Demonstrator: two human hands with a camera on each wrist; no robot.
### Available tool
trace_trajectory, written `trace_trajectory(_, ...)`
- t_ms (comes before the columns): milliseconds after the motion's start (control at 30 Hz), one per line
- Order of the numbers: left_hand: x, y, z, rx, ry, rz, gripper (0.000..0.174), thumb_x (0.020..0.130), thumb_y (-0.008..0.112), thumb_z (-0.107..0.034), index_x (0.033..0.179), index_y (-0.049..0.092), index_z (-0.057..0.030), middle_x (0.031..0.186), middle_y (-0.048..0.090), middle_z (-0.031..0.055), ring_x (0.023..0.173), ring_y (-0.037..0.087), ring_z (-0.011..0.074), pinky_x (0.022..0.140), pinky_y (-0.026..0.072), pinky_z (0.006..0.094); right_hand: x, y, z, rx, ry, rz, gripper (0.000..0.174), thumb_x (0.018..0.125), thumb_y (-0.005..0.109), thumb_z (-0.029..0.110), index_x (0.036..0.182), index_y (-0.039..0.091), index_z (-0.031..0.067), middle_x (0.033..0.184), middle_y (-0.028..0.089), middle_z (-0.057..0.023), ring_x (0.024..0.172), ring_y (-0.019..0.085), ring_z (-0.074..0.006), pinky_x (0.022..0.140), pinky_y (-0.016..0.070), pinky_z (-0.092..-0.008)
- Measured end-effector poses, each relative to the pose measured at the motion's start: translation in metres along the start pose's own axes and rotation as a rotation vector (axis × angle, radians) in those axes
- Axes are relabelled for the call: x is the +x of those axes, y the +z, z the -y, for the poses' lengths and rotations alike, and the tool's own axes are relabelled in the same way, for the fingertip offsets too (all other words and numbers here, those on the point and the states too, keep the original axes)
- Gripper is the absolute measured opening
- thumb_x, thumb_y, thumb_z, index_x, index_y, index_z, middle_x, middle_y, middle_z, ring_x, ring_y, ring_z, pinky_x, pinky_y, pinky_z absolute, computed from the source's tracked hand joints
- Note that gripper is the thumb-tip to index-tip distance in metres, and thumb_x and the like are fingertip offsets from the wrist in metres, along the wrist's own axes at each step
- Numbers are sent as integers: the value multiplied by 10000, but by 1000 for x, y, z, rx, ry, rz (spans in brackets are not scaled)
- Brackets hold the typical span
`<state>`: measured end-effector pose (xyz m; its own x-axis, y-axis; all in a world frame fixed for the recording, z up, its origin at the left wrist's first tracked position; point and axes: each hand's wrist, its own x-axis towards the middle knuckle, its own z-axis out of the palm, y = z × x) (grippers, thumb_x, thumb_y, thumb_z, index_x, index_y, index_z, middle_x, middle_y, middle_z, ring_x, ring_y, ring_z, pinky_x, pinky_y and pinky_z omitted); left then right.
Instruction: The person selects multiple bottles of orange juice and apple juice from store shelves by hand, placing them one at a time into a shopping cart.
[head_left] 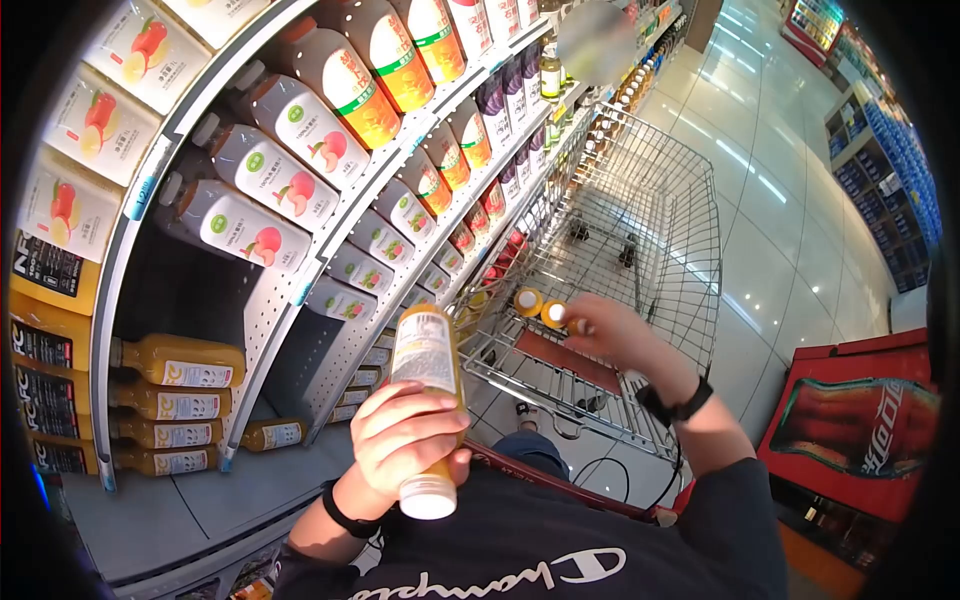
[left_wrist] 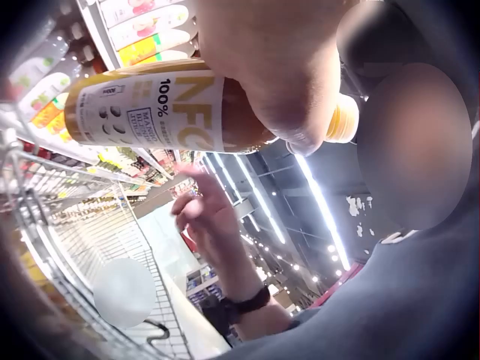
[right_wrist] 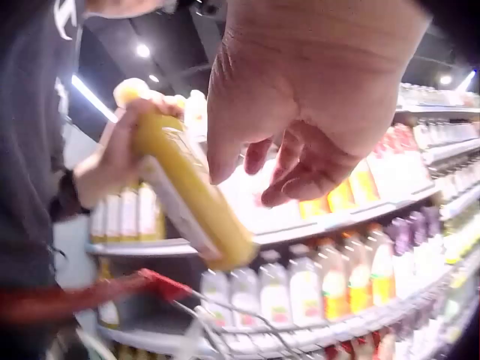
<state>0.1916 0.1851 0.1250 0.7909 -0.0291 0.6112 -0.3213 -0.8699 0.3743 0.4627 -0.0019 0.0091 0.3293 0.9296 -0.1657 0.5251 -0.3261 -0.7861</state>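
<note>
My left hand (head_left: 405,440) grips an orange juice bottle (head_left: 425,350) with a pale label, tilted with its cap towards me, in front of the drinks shelf. The left wrist view shows the same bottle (left_wrist: 150,109) lying across under my left hand (left_wrist: 277,67). My right hand (head_left: 610,335) hovers over the near end of a wire shopping cart (head_left: 640,230), right beside the caps of two orange bottles (head_left: 528,300) standing in it. In the right wrist view the right hand (right_wrist: 307,112) hangs with loosely curled fingers and holds nothing.
Shelves (head_left: 330,210) on my left carry rows of juice bottles and cartons, with more orange bottles (head_left: 180,362) lying on a low shelf. A red Coca-Cola display (head_left: 860,420) stands at the right. A shiny aisle floor (head_left: 790,200) runs ahead past the cart.
</note>
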Motion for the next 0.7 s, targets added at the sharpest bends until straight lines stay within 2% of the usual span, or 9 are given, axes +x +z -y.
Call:
trace_trajectory(33, 1, 3, 0, 20, -7, -41, 242, 818, 829, -281, 868, 648, -129, 996, 690, 96, 944, 675, 319, 881, 551, 467, -2, 5, 36, -42, -410, -156, 436, 819, 800, 263, 1202, 638, 131, 1260, 632, -66, 993, 684, -296, 837, 565, -399)
trace_trajectory(67, 6, 10, 0, 39, -12, -85, 263, 808, 840, -307, 872, 652, -135, 1045, 666, 102, 980, 654, 325, 891, 545, 467, -11, 2, 81, -134, -569, -184, 558, 795, 817, 242, 1295, 578, 179, 1338, 587, -44, 989, 685, -276, 821, 578, -378)
trace_trajectory(167, 14, 30, 3, 68, -10, -164, 427, 745, 890, -466, 875, 651, -137, 1288, 529, 160, 1187, 522, 349, 1002, 474, 480, -16, 32, 132, -97, -787, -349, 658, 794, 800, 302, 1354, 518, 104, 1378, 593, -63, 874, 698, -206, 641, 562, -341)
trace_trajectory(300, 17, 36, 9, -49, -149, -97, 587, 728, 882, -563, 990, 645, -94, 1472, 420, 228, 1422, 346, 462, 1177, 298, 552, -2, 36, 133, -169, -597, -374, 593, 721, 837, 305, 1231, 576, 149, 1263, 647, -49, 755, 712, -234, 584, 546, -373)
trace_trajectory(333, 17, 33, 8, -126, -247, 63, 695, 723, 900, -499, 1170, 629, -42, 1551, 309, 259, 1467, 244, 524, 1215, 217, 581, 1, 35, 130, -154, -530, -362, 574, 702, 848, 299, 1195, 591, 157, 1239, 657, -48, 738, 714, -243, 575, 543, -381)
trace_trajectory(400, 19, 39, 10, -97, -367, 246, 997, 718, 905, -399, 1494, 386, -51, 1603, 184, 325, 1456, 290, 520, 1192, 296, 570, 16, 27, 120, 43, -436, -483, 505, 684, 864, 275, 1113, 624, 158, 1060, 703, -44, 792, 727, -279, 630, 568, -386)
trace_trajectory(433, 14, 45, 16, -164, -440, 215, 1030, 740, 891, -371, 1541, 328, -50, 1605, 195, 320, 1466, 286, 506, 1200, 289, 566, 25, 22, 117, 61, -396, -585, 486, 697, 863, 279, 1108, 635, 152, 997, 719, -48, 801, 729, -288, 651, 576, -382)
trace_trajectory(567, -42, 42, 51, 271, -519, 484, 763, 824, 817, -329, 1441, 485, -26, 1545, 328, 263, 1461, 310, 458, 1204, 287, 552, 68, -5, 53, 208, -87, -725, 402, 727, 861, 305, 1035, 699, 103, 916, 739, -97, 828, 730, -314, 708, 582, -389)
trace_trajectory(700, -93, 47, 69, 378, -577, 467, 542, 878, 713, -426, 1277, 619, -71, 1457, 471, 180, 1418, 403, 378, 1180, 327, 529, 117, 2, -43, 38, 88, -788, 355, 790, 815, 352, 1009, 721, 90, 980, 752, -128, 881, 725, -331, 773, 580, -435)
